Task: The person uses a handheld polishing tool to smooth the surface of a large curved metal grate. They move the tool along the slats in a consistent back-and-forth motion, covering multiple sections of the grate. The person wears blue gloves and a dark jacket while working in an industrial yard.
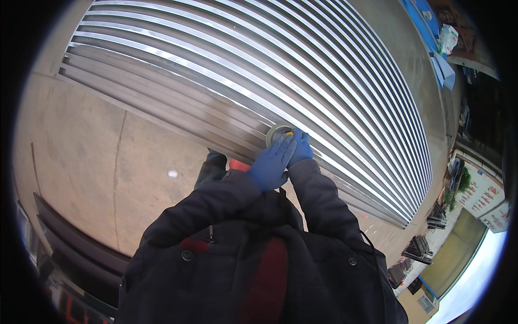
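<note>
Both my hands wear blue gloves and meet on a round hand-held tool [277,131] with a pale rim and a yellow part. My left hand [270,164] lies across the tool, its fingers stretched towards the right hand and its glove dusted with pale powder. Closed around the tool's right side is my right hand [301,148]. The hands cover most of the tool, so I cannot tell its exact kind. It rests on the near edge of a wide ribbed metal panel [243,77], whose farther ribs shine while the nearest ones look dull and brownish.
Concrete floor [149,170] lies to the left, with dark long metal profiles [81,247] behind it. A red thing [239,165] shows partly under my left forearm. At the right are blue sheeting [425,24], a green plant [461,186], stacked dark metal parts [417,249] and a signboard [481,194] bearing writing.
</note>
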{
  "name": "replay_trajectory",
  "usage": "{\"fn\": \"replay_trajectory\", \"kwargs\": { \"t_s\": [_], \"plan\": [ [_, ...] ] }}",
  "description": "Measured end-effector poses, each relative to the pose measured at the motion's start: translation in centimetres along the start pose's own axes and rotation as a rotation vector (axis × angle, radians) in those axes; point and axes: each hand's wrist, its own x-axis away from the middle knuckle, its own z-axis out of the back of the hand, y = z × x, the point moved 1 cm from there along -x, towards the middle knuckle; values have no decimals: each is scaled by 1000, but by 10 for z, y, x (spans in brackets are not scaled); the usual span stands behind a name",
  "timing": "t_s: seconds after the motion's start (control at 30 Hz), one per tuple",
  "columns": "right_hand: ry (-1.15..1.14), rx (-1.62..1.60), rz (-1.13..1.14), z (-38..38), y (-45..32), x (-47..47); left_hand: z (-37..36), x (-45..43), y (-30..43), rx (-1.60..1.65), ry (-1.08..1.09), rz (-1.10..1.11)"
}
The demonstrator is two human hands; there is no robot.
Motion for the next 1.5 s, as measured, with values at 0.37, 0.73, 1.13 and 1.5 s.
{"fn": "replay_trajectory", "kwargs": {
  "t_s": [0.37,0.73,1.13,1.5],
  "plan": [
    [24,-78,29,-5,1,-12,-1,-2,-2,-67,-32,94],
    [31,-90,6,-32,-5,-27,5,6,-10,-108,-74,169],
    [-18,-189,-210,4,16,13,-27,-6,10,-56,-105,104],
    [-2,-306,-139,-7,35,8,-33,-11,16,-65,-107,114]
  ]
}}
